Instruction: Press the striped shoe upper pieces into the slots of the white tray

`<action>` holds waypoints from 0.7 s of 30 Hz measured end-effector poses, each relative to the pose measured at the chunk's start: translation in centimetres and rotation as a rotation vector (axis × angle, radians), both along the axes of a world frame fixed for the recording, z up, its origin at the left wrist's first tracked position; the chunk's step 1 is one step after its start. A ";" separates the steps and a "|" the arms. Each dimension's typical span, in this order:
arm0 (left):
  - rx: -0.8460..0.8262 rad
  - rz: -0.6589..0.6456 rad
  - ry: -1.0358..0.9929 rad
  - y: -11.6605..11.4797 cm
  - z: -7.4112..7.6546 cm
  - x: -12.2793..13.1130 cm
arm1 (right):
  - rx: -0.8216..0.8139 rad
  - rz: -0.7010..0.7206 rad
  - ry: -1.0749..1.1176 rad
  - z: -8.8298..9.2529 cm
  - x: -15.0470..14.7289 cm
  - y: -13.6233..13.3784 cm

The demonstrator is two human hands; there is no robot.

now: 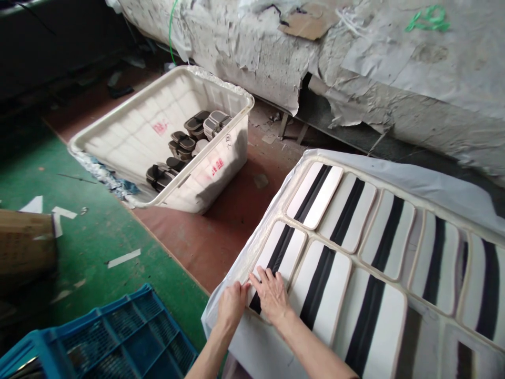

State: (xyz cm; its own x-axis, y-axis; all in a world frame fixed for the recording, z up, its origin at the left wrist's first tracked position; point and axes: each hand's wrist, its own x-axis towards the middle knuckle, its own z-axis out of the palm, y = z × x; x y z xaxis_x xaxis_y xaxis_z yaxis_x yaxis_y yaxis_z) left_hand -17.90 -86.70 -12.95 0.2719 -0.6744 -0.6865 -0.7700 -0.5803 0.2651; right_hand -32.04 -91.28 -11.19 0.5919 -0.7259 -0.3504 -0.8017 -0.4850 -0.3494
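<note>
A large cream sheet (420, 208) lies tilted before me, moulded with several rounded white panels, each crossed by a black stripe. Both hands rest on its near left corner. My left hand (232, 305) curls over the sheet's edge beside the lowest left panel (294, 255), its fingers bent. My right hand (271, 293) lies flat on that panel's bottom end, fingers stretched out over the black stripe. Neither hand lifts anything clear of the sheet.
A white plastic tub (130, 113) holding stacked dark sandal-like pieces (185, 145) stands on the red floor at centre left. A blue crate (114, 337) sits at bottom left, a brown cardboard box (23, 245) at far left. A paper-crusted bench (355, 58) runs across the back.
</note>
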 end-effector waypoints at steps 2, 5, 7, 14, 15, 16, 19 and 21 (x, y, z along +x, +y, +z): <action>0.006 -0.007 -0.018 0.1 0.1 0.1 | 0.004 -0.014 0.002 0.2 0.2 -0.1; 0.024 -0.027 -0.057 0.1 0.4 0.4 | 0.012 -0.054 -0.017 0.7 0.5 -0.6; 0.036 -0.040 -0.094 0.2 0.6 0.7 | 0.025 -0.087 -0.040 0.9 0.6 -1.2; -0.158 0.087 0.014 1.3 0.3 1.4 | 0.120 -0.196 -0.095 -0.6 0.6 -4.4; -0.189 0.110 0.044 1.4 0.2 1.3 | 0.128 -0.208 -0.092 -0.8 0.7 -4.7; -0.214 0.127 0.061 1.5 0.2 1.2 | 0.135 -0.216 -0.088 -1.0 0.7 -4.9; -0.312 0.168 0.116 1.6 -0.1 0.8 | 0.135 -0.228 -0.076 -1.2 1.0 -5.0; -0.384 0.209 0.174 1.5 -0.3 0.5 | 0.126 -0.216 -0.072 -1.2 1.3 -4.6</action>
State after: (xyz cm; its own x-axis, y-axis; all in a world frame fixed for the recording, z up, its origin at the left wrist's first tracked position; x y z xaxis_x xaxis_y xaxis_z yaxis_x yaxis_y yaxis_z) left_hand -17.39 -85.16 -13.29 0.3313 -0.8317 -0.4455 -0.5722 -0.5525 0.6060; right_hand -30.75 -95.90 -12.40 0.4546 -0.7912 -0.4091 -0.8529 -0.2544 -0.4558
